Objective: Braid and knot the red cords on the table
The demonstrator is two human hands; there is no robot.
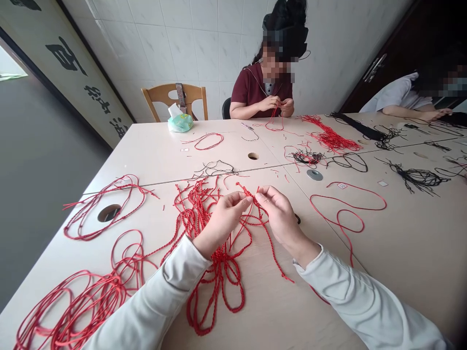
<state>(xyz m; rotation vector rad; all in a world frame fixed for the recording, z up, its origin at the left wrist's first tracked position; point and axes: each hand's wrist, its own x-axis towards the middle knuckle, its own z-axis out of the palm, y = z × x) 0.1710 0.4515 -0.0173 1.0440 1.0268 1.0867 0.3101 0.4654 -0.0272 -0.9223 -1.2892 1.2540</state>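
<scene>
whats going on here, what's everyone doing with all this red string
The left hand and right hand pinch a twisted red cord, with more loops spread over the pale table. Across the table, a person in a maroon shirt works a red strand with both hands. At the right, a person in white leans near black cords.

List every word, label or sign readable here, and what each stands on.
Wall banner: black brush characters, too stylized and angled to read.
White tags on the table: too small to read.
Green packet: print too blurred to read.
Nothing else shows readable text.
</scene>
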